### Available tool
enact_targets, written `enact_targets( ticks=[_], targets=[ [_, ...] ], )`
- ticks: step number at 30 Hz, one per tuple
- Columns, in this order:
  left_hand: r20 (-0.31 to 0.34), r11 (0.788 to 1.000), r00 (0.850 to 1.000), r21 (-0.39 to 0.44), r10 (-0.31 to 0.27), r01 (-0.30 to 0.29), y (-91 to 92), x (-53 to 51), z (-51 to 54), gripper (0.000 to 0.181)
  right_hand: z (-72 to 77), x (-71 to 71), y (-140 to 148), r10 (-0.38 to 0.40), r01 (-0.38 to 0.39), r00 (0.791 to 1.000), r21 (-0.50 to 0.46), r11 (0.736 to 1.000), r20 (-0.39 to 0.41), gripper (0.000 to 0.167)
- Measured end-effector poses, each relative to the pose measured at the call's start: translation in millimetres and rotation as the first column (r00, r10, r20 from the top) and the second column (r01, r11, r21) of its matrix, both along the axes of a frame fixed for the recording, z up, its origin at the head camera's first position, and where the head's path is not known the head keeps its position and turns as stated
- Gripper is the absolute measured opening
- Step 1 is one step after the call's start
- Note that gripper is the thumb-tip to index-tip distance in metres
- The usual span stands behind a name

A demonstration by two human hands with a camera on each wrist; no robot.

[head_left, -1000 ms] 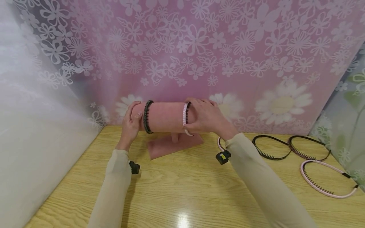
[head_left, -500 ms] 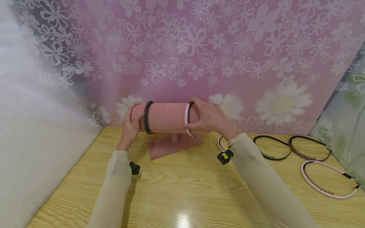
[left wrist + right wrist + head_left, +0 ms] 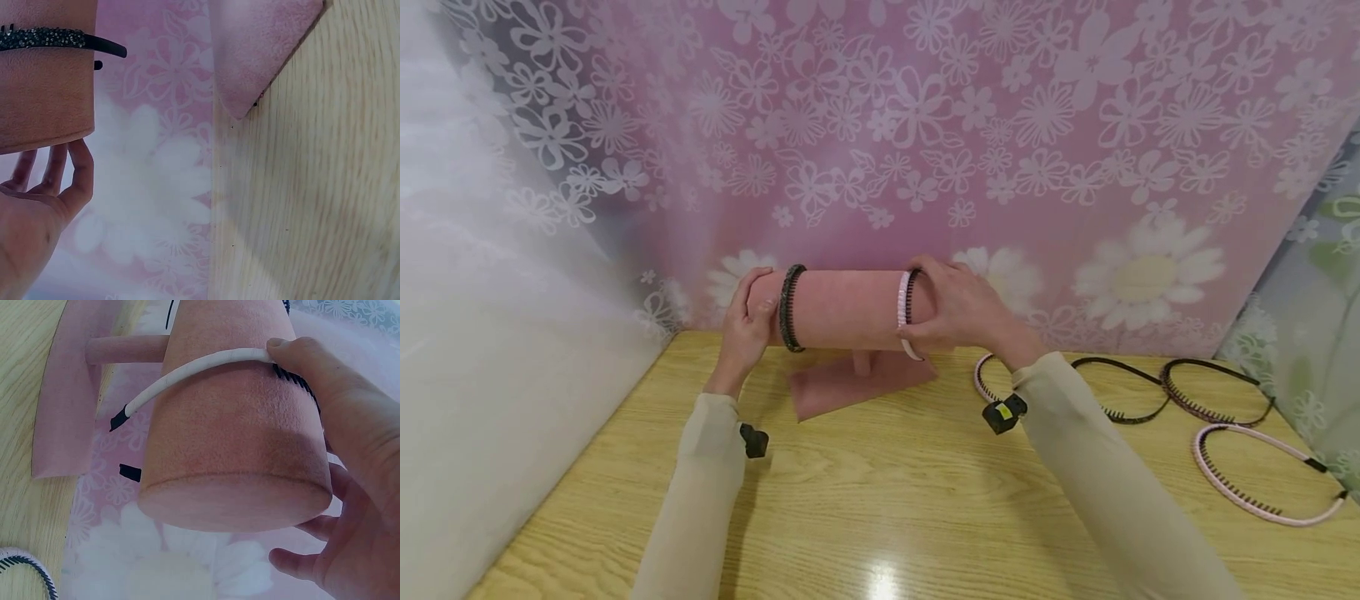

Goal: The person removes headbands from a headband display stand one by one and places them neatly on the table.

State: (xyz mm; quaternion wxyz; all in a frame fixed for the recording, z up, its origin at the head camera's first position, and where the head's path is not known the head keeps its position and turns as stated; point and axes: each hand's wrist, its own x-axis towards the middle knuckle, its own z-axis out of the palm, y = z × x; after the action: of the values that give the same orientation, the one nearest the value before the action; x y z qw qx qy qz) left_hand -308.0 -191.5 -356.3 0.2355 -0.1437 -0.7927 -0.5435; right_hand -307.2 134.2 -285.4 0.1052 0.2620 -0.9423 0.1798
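A pink velvety headband stand (image 3: pixel 850 310) has a padded roll on a short post above a flat base (image 3: pixel 859 385). Around the roll's left part sits a dark, glittery headband (image 3: pixel 787 310). My left hand (image 3: pixel 747 329) grips the roll's left end; in the left wrist view its fingers (image 3: pixel 80 178) curl behind the end. Toward the right end, a pale pink toothed headband (image 3: pixel 903 298) wraps the roll, its black tips showing in the right wrist view. My right hand (image 3: pixel 964 307) holds that headband, thumb in front on its band (image 3: pixel 250 355) and fingers behind the roll.
On the wooden table (image 3: pixel 850 508) to the right lie two dark headbands, one of them a brown-black headband (image 3: pixel 1206 412), and a pink headband (image 3: pixel 1225 492). Another pink headband (image 3: pixel 979 383) is partly hidden by my right wrist. A floral curtain (image 3: pixel 850 167) hangs close behind the stand.
My right hand has slid the pale pink headband a little to the right along the roll, toward its end. The left hand and the dark headband stay in place.
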Motion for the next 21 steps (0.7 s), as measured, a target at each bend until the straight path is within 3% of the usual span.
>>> enact_targets(
  ticks=[4,7,11,14,21],
  targets=[
    [0.025,1.000,1.000,0.005,-0.014,0.014,-1.7,-2.6,-2.2,0.048,-0.8,0.3,4,0.006,-0.006,1.000,-0.008,1.000,0.014,0.087],
    [0.019,1.000,1.000,0.007,-0.013,0.013,-5.7,-11.3,-10.8,0.048,-1.8,-0.1,7,0.007,-0.007,1.000,-0.017,1.000,0.029,0.089],
    [0.007,1.000,1.000,0.011,-0.023,0.022,-5.3,-9.6,-9.1,0.048,-1.6,0.1,11,0.004,-0.003,0.998,-0.023,1.000,0.055,0.088],
    [0.012,0.999,0.999,0.011,-0.036,0.036,-1.7,-1.1,-0.5,0.048,-0.7,0.7,13,0.001,0.000,0.998,-0.022,1.000,0.069,0.089],
    [0.021,1.000,0.999,0.010,-0.026,0.026,-1.0,-0.5,0.8,0.047,-0.7,0.1,20,0.002,-0.001,0.998,-0.025,1.000,0.056,0.089]
  ],
)
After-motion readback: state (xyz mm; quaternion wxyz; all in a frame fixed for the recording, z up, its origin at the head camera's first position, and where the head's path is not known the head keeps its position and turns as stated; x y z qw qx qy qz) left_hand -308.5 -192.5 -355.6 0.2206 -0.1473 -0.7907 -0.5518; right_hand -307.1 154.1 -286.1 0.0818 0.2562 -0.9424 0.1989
